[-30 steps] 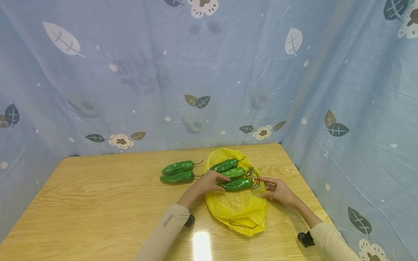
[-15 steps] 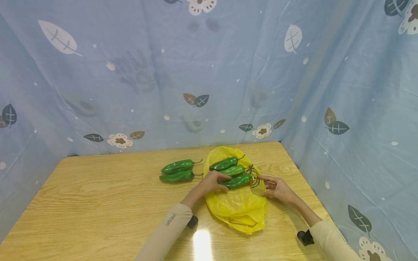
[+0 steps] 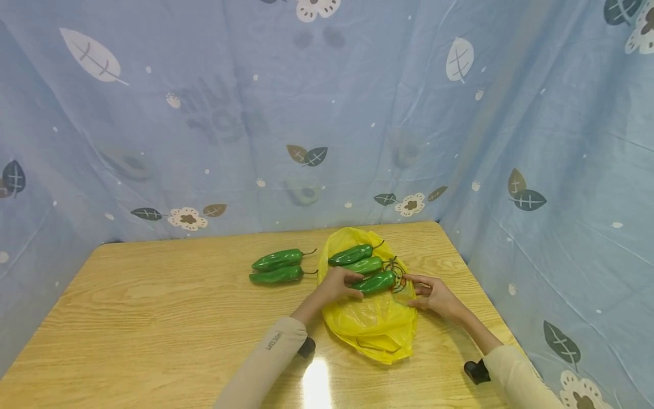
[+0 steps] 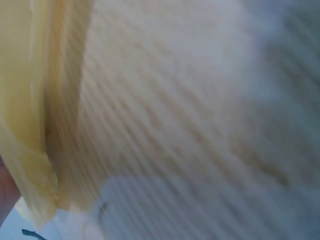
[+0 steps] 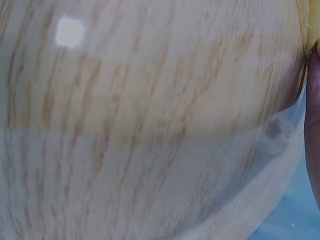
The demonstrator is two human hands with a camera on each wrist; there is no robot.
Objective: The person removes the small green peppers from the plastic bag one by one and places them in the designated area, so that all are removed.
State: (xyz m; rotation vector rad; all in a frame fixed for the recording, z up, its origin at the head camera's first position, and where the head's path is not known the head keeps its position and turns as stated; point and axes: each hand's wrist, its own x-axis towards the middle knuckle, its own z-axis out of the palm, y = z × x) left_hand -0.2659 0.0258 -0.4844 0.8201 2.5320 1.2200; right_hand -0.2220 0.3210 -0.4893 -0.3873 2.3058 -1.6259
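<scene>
Three green chili peppers lie side by side on a yellow plastic bag (image 3: 370,326) in the head view. My left hand (image 3: 337,284) grips the left end of the nearest pepper (image 3: 378,282), with fingers and thumb on either side of it. That pepper's tip is hidden by the hand. Behind it lie the middle pepper (image 3: 369,264) and the far pepper (image 3: 351,254). My right hand (image 3: 434,296) rests at the bag's right edge, fingers loosely bent and thumb apart. In the right wrist view, one finger (image 5: 313,125) meets the yellow plastic.
Two more green peppers, a back one (image 3: 278,259) and a front one (image 3: 277,275), lie on the wooden table (image 3: 153,307) left of the bag. A blue patterned curtain (image 3: 230,113) stands behind the table and along its right side.
My left hand has shifted slightly to the right, and the nearest pepper has slid right and a little away with it. The right hand stays in place.
</scene>
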